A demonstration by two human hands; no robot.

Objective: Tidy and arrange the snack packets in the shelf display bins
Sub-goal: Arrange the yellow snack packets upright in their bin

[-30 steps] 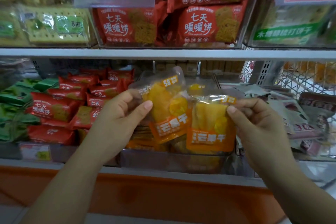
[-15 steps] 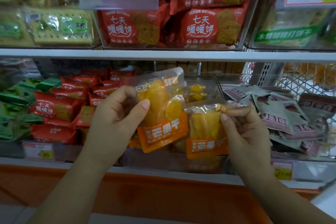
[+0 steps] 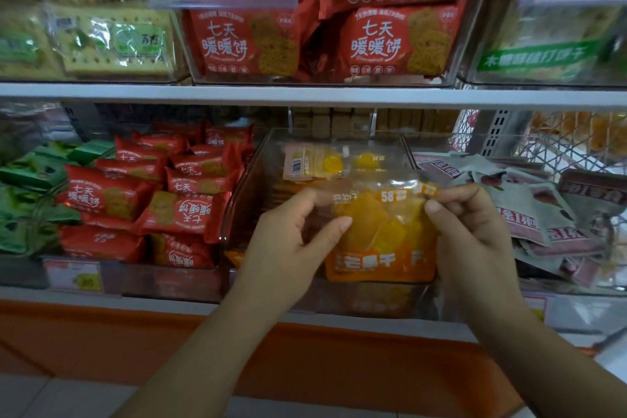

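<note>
We see the white shelf point(image 3: 305, 97) crossing the view, with large red biscuit packs point(image 3: 390, 41) in the bin above it. Below it sit three bins side by side. The left one holds small red packets point(image 3: 112, 197) with green packets point(image 3: 30, 173) beside them. The clear middle bin point(image 3: 251, 187) is in front of us, and the right one is heaped with grey-white packets point(image 3: 529, 207).

The left hand point(image 3: 288, 248) and the right hand point(image 3: 475, 237) are raised in front of the middle bin. Between them they grasp the orange mango packets point(image 3: 383, 234) just above its front wall.

Half a second ago we saw the two packets held side by side. The left one was tilted and higher, the right one lower. Now they overlap into one upright stack, and only the right edge of the rear packet shows behind the front one.

The left hand grips the stack's left side, thumb across the front and fingers behind. The right hand pinches the upper right corner with its fingers curled. The hands have drawn closer together.

Another mango packet point(image 3: 315, 163) lies flat at the back of the middle bin, barcode side up.
</note>
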